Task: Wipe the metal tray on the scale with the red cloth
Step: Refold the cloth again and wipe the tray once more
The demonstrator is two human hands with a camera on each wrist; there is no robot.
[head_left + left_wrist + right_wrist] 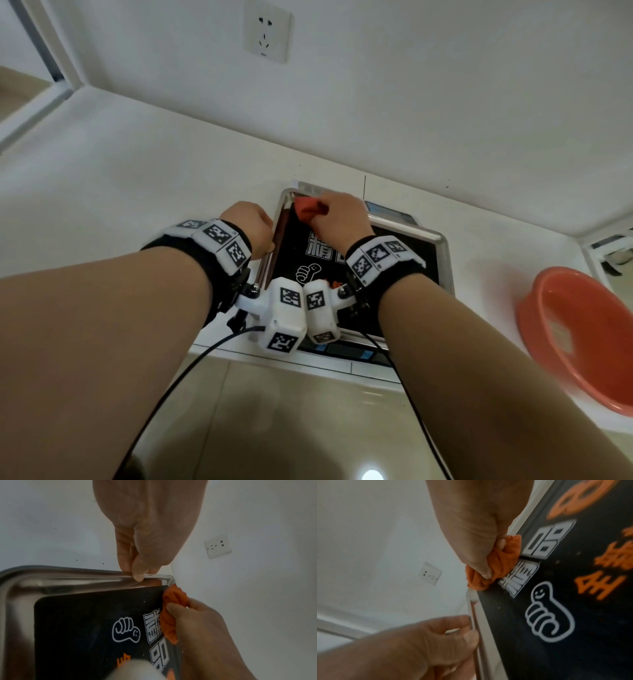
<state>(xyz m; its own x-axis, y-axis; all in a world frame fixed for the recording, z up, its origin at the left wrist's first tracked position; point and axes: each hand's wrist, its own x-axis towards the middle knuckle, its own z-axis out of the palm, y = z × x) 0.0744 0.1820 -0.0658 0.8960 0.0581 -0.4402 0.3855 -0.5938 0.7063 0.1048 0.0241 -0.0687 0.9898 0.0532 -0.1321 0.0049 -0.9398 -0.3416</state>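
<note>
The metal tray (pixel 442 245) sits on the scale (pixel 387 210); its bottom is black with white and orange print. My left hand (pixel 262 233) pinches the tray's left rim (pixel 68 574) between thumb and fingers (pixel 137 574). My right hand (pixel 342 219) grips the bunched red cloth (pixel 308 209) and presses it into the tray's far left corner. In the right wrist view the red cloth (pixel 501 563) lies against the rim (pixel 474 609), with my left hand (pixel 445 635) just below it. In the left wrist view the red cloth (pixel 173 599) touches the corner.
An orange plastic basin (pixel 582 342) stands on the white counter (pixel 137 188) to the right of the scale. A wall socket (pixel 265 32) is on the wall behind. The counter's front edge runs just under my wrists, with tiled floor (pixel 291 428) below.
</note>
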